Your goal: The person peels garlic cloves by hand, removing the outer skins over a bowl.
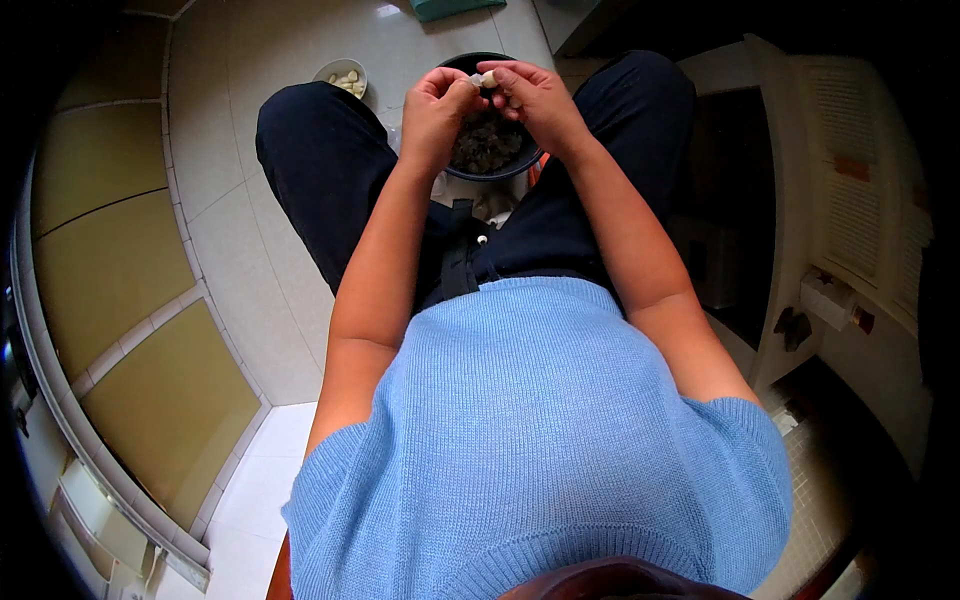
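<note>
Over a dark basin [523,163] between my knees, my two hands meet at a pale garlic clove [488,79]. My right hand [535,105] pinches the clove between thumb and fingers, and another pale piece seems tucked in its curled fingers. With thumb and forefinger, my left hand [436,112] grips a thin whitish bit of garlic skin [475,80] at the clove's left end. Dark, papery scraps [487,145] lie in the basin. Beyond my left knee, a small white bowl [325,71] holds several peeled garlic cloves [349,83].
My dark-trousered legs [325,170] flank the basin. Tan cabinet panels [115,240] line the left side, and pale floor tiles [235,150] run beside them. A green object [455,8] stands at the far edge. On the right is a dark opening in a pale frame [785,200].
</note>
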`<action>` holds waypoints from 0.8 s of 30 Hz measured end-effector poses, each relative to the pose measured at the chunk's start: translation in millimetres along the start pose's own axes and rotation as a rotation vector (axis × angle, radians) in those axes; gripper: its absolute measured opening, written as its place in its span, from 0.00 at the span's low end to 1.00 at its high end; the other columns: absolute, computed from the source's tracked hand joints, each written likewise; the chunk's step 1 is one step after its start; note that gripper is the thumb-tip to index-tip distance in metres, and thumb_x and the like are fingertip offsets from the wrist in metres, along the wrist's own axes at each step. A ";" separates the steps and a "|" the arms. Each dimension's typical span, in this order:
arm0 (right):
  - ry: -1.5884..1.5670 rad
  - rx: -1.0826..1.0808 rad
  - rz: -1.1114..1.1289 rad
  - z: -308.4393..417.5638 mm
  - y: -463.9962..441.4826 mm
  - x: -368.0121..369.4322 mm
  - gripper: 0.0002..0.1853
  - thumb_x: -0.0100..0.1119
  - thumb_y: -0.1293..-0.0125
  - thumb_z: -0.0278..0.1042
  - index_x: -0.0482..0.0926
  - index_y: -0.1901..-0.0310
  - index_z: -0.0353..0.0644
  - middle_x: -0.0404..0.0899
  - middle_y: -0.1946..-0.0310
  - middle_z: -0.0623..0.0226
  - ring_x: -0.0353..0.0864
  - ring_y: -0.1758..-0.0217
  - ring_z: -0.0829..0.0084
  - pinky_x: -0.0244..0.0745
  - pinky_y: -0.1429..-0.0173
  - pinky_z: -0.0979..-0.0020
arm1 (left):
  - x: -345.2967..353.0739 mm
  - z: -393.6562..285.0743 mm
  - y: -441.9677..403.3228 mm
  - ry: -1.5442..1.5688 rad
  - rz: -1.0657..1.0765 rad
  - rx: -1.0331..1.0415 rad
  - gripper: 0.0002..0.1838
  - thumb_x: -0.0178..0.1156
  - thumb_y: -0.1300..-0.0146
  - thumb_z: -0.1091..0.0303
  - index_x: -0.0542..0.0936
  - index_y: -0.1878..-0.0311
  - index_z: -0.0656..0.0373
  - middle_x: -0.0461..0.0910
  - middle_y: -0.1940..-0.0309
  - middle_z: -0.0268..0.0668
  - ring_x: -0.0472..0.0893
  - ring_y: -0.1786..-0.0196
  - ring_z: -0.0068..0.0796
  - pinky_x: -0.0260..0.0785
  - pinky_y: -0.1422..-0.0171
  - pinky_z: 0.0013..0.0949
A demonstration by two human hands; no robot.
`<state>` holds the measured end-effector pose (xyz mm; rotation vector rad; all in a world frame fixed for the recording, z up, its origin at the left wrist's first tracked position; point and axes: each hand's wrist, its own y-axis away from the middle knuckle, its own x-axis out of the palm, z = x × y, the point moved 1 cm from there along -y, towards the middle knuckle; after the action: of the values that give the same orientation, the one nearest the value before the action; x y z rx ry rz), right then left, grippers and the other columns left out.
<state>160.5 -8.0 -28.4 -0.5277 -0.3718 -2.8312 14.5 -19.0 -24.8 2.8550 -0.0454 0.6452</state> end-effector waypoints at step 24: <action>-0.407 0.039 -0.083 2.5 -1.6 -8.1 0.16 0.53 0.34 0.36 0.75 0.51 0.33 0.78 0.63 0.64 0.74 0.69 0.81 0.71 0.70 0.84 | -1.9 8.0 -6.0 -0.694 -0.115 0.262 0.06 0.61 0.47 0.70 0.78 0.70 0.63 0.79 0.77 0.34 0.77 0.74 0.20 0.69 0.67 0.24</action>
<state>168.1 -4.4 -29.5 -1.1074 -0.5296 -2.7739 16.6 -14.9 -33.9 3.1485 0.1012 -0.4095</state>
